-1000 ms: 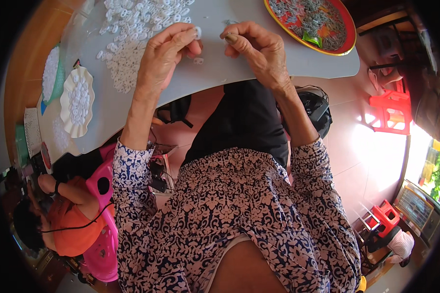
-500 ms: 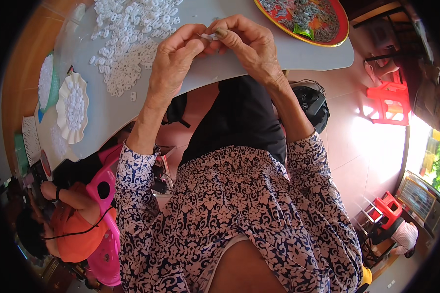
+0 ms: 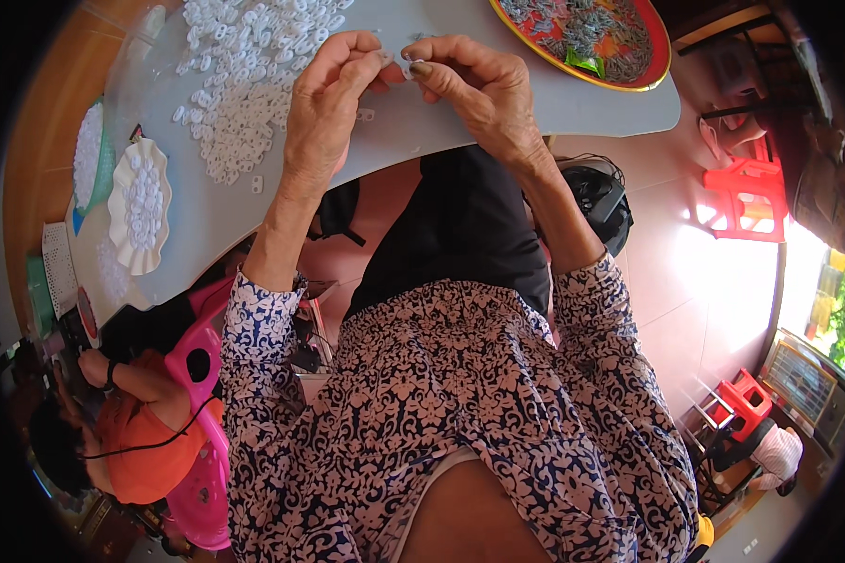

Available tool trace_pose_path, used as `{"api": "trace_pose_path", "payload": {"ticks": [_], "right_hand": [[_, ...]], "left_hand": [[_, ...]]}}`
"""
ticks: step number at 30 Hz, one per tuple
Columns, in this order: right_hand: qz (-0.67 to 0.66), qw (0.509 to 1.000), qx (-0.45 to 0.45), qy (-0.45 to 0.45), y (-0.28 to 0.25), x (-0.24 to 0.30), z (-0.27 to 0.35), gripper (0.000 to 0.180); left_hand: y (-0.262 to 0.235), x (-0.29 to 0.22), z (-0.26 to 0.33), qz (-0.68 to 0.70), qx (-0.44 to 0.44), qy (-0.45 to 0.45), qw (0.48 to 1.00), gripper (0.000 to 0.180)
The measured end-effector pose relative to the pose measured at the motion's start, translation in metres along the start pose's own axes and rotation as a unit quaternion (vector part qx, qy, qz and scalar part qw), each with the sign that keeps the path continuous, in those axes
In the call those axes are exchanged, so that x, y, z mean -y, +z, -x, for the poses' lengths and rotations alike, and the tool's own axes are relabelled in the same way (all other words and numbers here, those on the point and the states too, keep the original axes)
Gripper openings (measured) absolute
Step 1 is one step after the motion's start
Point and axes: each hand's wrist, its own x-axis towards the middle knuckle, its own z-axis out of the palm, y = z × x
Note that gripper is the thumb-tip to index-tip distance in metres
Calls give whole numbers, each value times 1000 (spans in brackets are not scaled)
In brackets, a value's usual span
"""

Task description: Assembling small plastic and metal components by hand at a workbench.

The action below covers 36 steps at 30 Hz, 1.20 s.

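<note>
The left hand (image 3: pixel 324 103) and right hand (image 3: pixel 474 84) met fingertip to fingertip above the grey tabletop (image 3: pixel 404 141), both pinched shut on one small white piece (image 3: pixel 407 64); a heap of white pieces (image 3: pixel 244 75) lay just left; a red tray (image 3: pixel 596 38) sat to the right.

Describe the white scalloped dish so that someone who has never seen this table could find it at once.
Start at the grey table and go to its left end, past the loose heap of small white plastic pieces beside the left hand. There lies the white scalloped dish, filled with more white pieces. Its wavy, flower-like rim sets it apart from the red round tray at the table's far right.
</note>
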Motion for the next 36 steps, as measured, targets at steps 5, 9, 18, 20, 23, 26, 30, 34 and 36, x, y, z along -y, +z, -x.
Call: {"api": "trace_pose_path", "payload": {"ticks": [5,9,18,20,23,26,30,34,36], "right_hand": [[-4,1000,-5,-16,1,0,-1,15],[-47,999,-24,-5,5,6,0,15],[-36,999,-4,-12,2,4,2,20],[-29,1000,2,-6,2,5,2,21],[-25,1000,5,0,2,5,2,21],[-24,1000,3,1,1,4,2,21],[-11,1000,8,4,1,2,1,21],[-14,1000,2,0,1,2,2,22],[-14,1000,8,-4,1,2,2,23]], "left_hand": [[-1,-2,-1,-75,16,-33,996,21],[-9,-3,-5,-122,90,-55,987,21],[-7,-21,-7,-32,78,-91,992,23],[-8,-21,-8,-46,89,-86,991,23],[-8,-22,-8,-79,108,-69,989,24],[-10,-25,-10,-126,123,-51,983,25],[-14,-23,-12,-188,130,-27,973,25],[-14,-25,-15,-216,148,-24,965,25],[-14,-28,-16,-239,168,-3,956,24]]}}
